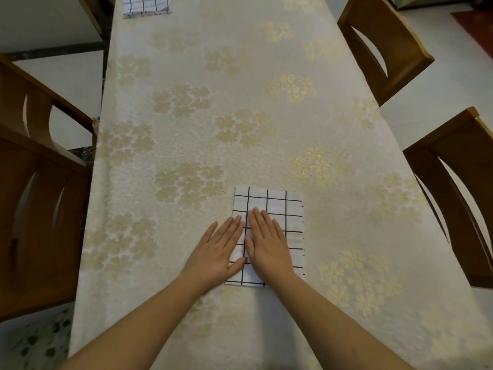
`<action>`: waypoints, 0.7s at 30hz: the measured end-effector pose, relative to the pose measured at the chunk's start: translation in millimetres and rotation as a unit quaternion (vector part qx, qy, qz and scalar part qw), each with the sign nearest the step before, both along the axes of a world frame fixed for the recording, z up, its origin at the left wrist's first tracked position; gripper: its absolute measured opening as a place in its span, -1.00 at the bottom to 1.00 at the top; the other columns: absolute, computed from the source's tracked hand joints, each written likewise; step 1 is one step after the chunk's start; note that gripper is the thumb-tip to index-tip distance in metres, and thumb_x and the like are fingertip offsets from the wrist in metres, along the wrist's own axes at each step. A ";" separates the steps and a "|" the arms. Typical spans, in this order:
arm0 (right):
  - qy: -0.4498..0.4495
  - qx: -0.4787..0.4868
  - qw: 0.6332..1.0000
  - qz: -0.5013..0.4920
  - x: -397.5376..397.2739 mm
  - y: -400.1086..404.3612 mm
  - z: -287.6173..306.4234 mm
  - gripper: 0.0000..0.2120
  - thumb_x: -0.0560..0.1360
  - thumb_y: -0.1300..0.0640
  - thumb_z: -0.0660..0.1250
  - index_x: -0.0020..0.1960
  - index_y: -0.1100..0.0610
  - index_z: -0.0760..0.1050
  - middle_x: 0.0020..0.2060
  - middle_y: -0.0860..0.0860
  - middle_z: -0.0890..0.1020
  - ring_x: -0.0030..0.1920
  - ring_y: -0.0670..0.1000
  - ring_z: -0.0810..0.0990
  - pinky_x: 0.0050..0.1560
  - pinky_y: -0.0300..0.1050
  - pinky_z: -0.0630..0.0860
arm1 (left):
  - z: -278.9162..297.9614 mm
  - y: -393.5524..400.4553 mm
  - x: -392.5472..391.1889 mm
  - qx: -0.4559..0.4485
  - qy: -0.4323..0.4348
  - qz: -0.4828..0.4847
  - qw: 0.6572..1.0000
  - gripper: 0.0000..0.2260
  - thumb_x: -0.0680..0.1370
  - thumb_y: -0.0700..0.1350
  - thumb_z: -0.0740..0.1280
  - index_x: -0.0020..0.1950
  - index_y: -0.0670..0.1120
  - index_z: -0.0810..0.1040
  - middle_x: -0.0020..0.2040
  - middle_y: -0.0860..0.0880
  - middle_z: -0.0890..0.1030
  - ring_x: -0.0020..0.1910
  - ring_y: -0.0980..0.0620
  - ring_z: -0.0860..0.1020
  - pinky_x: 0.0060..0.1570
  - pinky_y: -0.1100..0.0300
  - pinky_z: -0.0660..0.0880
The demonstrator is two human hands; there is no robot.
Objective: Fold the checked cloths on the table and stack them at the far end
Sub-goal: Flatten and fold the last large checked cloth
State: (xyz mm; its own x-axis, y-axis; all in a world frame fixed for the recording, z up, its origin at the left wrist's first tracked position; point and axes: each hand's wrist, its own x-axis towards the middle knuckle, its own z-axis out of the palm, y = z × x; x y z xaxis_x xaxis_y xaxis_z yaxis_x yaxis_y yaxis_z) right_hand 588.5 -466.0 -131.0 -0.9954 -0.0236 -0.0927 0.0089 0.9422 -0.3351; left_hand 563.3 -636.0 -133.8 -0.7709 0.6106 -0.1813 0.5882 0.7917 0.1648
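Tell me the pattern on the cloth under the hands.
White with a thin black grid of squares on the cloth, seen best in the head view.

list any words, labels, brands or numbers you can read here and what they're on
None: no text is readable in this view.
The folded checked cloth under the hands shows only a black grid.
The folded cloths at the far end show only the same grid.
The tablecloth shows only a gold flower pattern.

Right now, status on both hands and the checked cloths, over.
Left hand and right hand flat, pressing the folded white black-checked cloth. Folded checked stack at the far end. Cream floral tablecloth between, nothing in the way.
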 end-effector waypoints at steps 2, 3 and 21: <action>-0.025 0.022 0.999 -0.018 -0.7 8.0 -5.4 -0.43 0.64 -0.12 -0.05 0.59 0.06 0.03 0.57 -0.01 0.09 0.57 -0.01 0.04 0.49 0.00 -0.05 | -0.5 -0.2 -1.2 -0.005 0.004 -0.003 1.000 -0.30 0.60 0.28 0.05 0.60 -0.10 0.03 0.62 -0.04 0.00 0.59 0.05 -0.05 0.48 -0.04 0.03; -0.029 0.035 0.999 -0.026 0.8 14.5 -6.7 -0.41 0.63 -0.17 -0.07 0.60 0.03 -0.01 0.58 -0.01 0.04 0.57 -0.02 -0.02 0.50 0.01 -0.07 | 0.0 -0.2 -1.3 -0.006 0.006 -0.005 1.000 -0.29 0.59 0.29 0.05 0.61 -0.10 0.02 0.62 -0.04 0.00 0.59 0.04 -0.06 0.49 -0.04 0.02; -0.011 0.063 0.995 -0.070 32.9 78.7 10.2 -0.32 0.59 -0.29 -0.07 0.60 0.02 -0.05 0.59 -0.03 -0.03 0.58 0.01 -0.14 0.52 0.10 -0.24 | 13.0 -0.8 -3.2 0.015 -0.044 -0.016 0.999 -0.27 0.59 0.35 -0.10 0.58 -0.01 -0.32 0.59 0.00 -0.32 0.55 0.07 -0.31 0.52 0.04 -0.24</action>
